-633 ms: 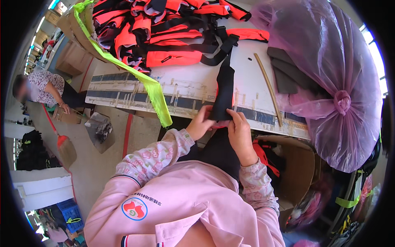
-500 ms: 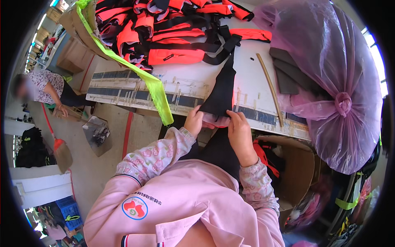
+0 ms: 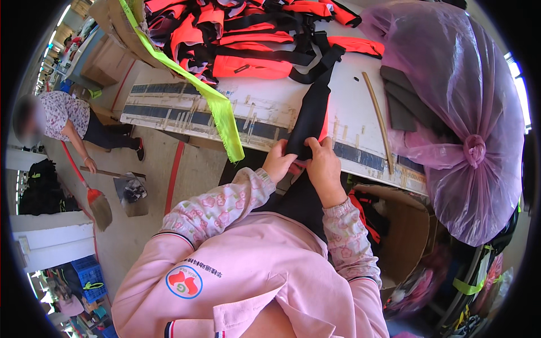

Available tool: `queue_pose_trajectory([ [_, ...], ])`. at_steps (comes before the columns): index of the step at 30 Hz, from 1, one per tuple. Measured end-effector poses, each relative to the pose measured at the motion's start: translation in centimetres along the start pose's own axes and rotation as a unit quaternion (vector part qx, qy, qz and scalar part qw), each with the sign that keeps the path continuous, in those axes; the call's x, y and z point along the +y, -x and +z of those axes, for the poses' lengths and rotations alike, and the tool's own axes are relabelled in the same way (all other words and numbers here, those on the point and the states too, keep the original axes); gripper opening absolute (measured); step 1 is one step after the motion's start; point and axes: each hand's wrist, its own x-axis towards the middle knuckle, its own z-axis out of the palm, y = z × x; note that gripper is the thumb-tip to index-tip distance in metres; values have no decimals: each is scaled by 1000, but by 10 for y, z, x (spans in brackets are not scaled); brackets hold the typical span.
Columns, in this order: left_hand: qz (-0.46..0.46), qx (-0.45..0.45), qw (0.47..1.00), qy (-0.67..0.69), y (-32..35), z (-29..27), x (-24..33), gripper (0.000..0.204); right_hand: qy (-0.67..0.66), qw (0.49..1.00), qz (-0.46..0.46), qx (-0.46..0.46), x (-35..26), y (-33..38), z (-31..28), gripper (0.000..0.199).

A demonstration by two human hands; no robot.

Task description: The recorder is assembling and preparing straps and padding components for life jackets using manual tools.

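A long black fabric piece (image 3: 309, 115) with an orange edge hangs toward me over the front edge of the table. My left hand (image 3: 279, 161) pinches its near end from the left side. On the right side, my right hand (image 3: 323, 164) grips the same end, thumb and fingers closed on it. The fabric looks folded or rolled narrow between my hands, and a bit of pink shows below. Its far end runs up to a black strap (image 3: 315, 70) beside the heap of orange and black fabric pieces (image 3: 253, 65).
A wooden stick (image 3: 378, 121) and dark grey sheets (image 3: 399, 101) lie right on the white table (image 3: 259, 101). Beyond them bulges a knotted purple plastic bag (image 3: 474, 151). A neon yellow strip (image 3: 217, 110) hangs at left. A person (image 3: 67, 118) holds a dustpan (image 3: 131, 194) near a broom (image 3: 99, 208).
My hands have drawn closer together, and the black fabric between them has gone from spread flat to narrow. The person at left has shifted, with the dustpan and broom moving slightly.
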Motion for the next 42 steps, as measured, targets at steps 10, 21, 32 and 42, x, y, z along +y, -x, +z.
queue_pose_trajectory([
  [10, 50, 63, 996, 29, -10, 14, 32, 26, -315, 944, 11, 99, 12, -37, -31, 19],
  [21, -126, -67, 965, 219, 3, 31, 62, 28, -260, 962, -11, 89, -1, -48, -48, 16],
  [32, -155, -47, 974, 161, 17, 16, -10, 33, -87, 996, -2, 5, 11, 29, -20, 39],
  [42, -221, -79, 964, 128, 18, 9, -23, 39, -81, 996, 28, -7, 11, 38, 0, 43],
])
